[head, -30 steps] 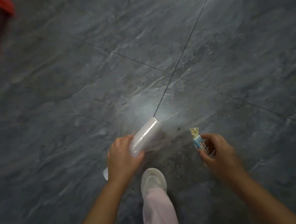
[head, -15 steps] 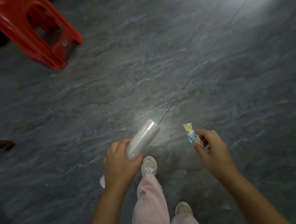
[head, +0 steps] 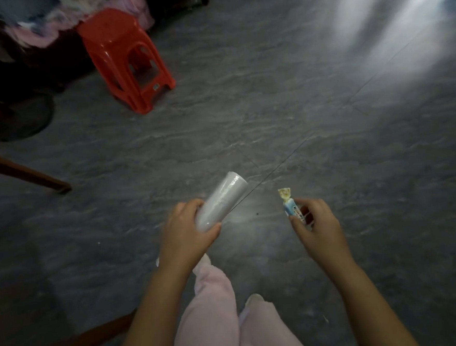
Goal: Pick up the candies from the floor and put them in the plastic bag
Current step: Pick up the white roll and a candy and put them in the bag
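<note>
The right grip (head: 320,231) pinches a candy (head: 291,207) by its lower end, with the thumb on one side and fingers on the other. The candy is up in the air, off the floor (head: 271,115). Its twisted yellow tip pokes up. The left grip (head: 185,235) is wrapped tight round a white roll (head: 222,200), which looks like rolled-up plastic bags. The roll sticks out past the hand, up and away. Candy and roll are near each other but not touching.

The candy is likely very light, with a thin shiny wrapper that can slip. The fat middle is the best place to hold it. The twisted tip is floppy and could slide out of the fingers. A soft pinch should be enough.

The roll is likely light and smooth too, so holding it round the middle is good. No bag is open yet, so I think one must be pulled loose first. That may be tricky with a candy in hand.

A red stool (head: 124,55) stands well apart.
</note>
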`<state>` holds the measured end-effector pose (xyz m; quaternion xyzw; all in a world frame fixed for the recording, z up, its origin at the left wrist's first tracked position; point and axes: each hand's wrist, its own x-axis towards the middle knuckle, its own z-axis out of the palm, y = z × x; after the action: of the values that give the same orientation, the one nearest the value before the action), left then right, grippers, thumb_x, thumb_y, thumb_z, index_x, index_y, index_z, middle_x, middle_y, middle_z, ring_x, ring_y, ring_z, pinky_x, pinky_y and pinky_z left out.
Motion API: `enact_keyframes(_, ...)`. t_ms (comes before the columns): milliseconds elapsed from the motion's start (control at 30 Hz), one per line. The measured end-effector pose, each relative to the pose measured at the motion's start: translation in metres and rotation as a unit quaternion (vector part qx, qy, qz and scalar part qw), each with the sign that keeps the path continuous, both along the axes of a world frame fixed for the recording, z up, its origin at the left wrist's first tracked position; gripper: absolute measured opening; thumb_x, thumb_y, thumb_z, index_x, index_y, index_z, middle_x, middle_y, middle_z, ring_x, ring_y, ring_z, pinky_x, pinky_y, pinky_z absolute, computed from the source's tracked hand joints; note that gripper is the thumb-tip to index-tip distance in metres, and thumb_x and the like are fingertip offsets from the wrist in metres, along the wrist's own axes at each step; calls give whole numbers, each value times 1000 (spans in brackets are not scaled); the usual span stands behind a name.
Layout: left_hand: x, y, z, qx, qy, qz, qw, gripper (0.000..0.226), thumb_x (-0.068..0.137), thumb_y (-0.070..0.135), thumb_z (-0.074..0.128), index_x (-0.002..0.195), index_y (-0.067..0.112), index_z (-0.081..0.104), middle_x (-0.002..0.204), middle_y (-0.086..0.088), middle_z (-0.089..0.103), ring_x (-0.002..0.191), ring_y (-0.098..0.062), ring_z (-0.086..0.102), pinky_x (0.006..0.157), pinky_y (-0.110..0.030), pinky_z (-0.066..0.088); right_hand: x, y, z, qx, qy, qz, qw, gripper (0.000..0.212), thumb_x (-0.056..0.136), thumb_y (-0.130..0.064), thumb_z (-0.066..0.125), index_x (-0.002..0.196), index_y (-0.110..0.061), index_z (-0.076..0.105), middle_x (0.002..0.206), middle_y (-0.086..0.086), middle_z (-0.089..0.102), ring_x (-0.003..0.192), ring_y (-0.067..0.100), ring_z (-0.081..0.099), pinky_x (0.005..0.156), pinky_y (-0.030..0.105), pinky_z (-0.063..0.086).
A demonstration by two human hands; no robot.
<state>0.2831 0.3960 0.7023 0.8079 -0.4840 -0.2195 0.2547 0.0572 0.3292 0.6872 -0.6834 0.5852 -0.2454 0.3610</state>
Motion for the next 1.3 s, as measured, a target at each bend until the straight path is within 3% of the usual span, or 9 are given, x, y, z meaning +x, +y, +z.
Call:
enact_keyframes(200,17,81,49,-11,-15,63,998,40,63,31,76,97,22,57,91,4,50,80,-16,51,67,-28,37,47,32,63,-31,-11,129,991,27,78,-11,64,103,-17,59,89,-1,53,68,1,47,62,15,34)
enact_keyframes(333,45,139,68,-4,-33,127,991,43,63,29,78,99,17,59,94,-3,55,81,-21,54,69,-32,43,84,62,93,-57,-4,220,974,26,80,-15,63,104,-20,57,89,-6,52,70,-1,48,60,5,37)
enact_keyframes(567,80,260,80,-11,-29,250,968,41,62,34,76,96,24,56,91,4,50,79,-18,53,68,-34,45,153,148,118,-62,-10,355,933,24,80,-14,63,103,-19,57,88,-5,53,72,1,49,61,12,36)
enact_keyframes(700,107,357,84,-36,-17,349,936,40,62,31,77,95,24,56,91,1,52,80,-19,54,69,-38,49,206,215,126,-71,-16,414,907,26,79,-13,64,103,-19,57,88,-5,54,73,4,51,63,13,38)
enact_keyframes(867,141,487,80,-41,-4,437,899,47,66,37,74,105,28,50,98,7,48,86,-12,51,67,-32,49,274,324,130,-61,-2,493,868,27,80,-15,63,106,-18,56,91,-2,56,76,9,52,69,24,43)
enact_keyframes(967,161,559,78,-49,-18,482,874,49,66,38,74,108,28,48,99,9,47,84,-8,50,62,-22,42,320,390,127,-66,-4,543,837,27,81,-16,62,107,-17,56,93,-3,55,74,5,50,64,12,38)
enact_keyframes(1033,173,604,78,-50,-29,515,855,50,66,39,74,107,29,48,98,9,47,84,-9,50,63,-23,43,349,431,125,-65,-3,576,815,26,81,-17,62,107,-19,56,96,-6,54,75,3,49,62,8,37)
enact_keyframes(1200,190,689,78,-44,-32,598,800,49,66,40,74,106,29,47,99,9,46,83,-8,49,58,-16,36,411,508,121,-75,8,648,758,31,81,-20,62,111,-21,55,101,-8,53,86,5,50,65,6,35)
enact_keyframes(1300,205,716,72,-66,-18,619,782,47,64,39,74,104,30,49,98,7,48,83,-9,51,61,-20,40,447,533,117,-88,15,674,734,32,81,-20,63,111,-23,54,101,-10,51,86,4,50,64,6,35)
